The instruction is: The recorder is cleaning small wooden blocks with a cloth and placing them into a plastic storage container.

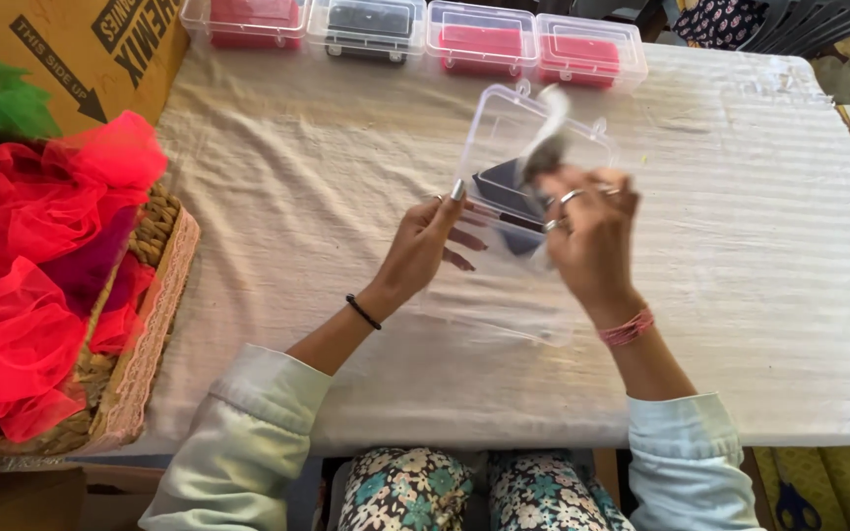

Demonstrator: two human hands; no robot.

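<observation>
Bright even daylight, soft shadows, right hand (590,234) blurred

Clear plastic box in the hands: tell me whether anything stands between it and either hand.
Nothing visible does. The left hand already touches the clear plastic box at its left edge, and the right hand is at its open front, fingers on the dark item inside.

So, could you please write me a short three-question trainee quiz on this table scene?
1. True or false: the lid of the clear plastic box in hand is open.
2. How many closed boxes line the table's far edge?
3. What lies in the woven basket: A) red netting fabric, B) tools?

Key: 1 true; 2 four; 3 A. The left hand steadies the box; the right hand puts a dark item in.
</observation>
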